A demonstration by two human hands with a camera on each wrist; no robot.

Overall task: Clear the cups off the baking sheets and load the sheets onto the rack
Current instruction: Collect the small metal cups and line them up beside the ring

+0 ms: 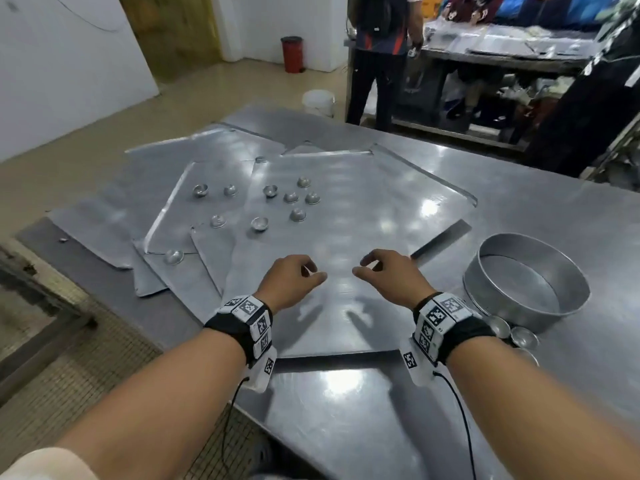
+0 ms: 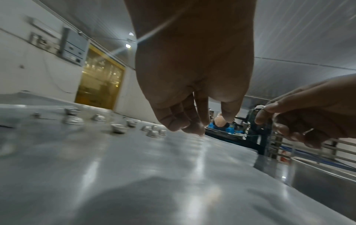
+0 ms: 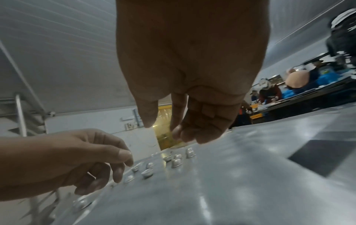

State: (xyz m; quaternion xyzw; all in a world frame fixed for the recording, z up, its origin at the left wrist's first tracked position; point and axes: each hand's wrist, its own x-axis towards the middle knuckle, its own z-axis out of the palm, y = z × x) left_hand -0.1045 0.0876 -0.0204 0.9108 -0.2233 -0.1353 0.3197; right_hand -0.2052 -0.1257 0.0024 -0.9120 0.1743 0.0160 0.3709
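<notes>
**Steel worktable with overlapping baking sheets, both hands empty above them**

A stainless steel table (image 1: 519,216) carries several flat baking sheets (image 1: 346,209) laid askew, one overlapping another. Small metal cups (image 1: 298,214) lie scattered over the far part of the sheets, some upright, some inverted; one more cup (image 1: 174,257) sits apart near the left edge. The left hand (image 1: 289,282) and right hand (image 1: 391,277) hover side by side over the nearest sheet, fingers loosely curled and holding nothing. A round metal ring pan (image 1: 526,282) stands on the table to the right, with two further cups (image 1: 516,332) just beside it. Beyond the table: a tiled floor, white walls, a red bin (image 1: 292,54), a white bucket (image 1: 318,102), a yellow strip curtain (image 2: 100,80) in a doorway, and people at a second workbench (image 1: 502,57). The wrist bands (image 1: 440,323) bear black-and-white square markers; no writing is legible
</notes>
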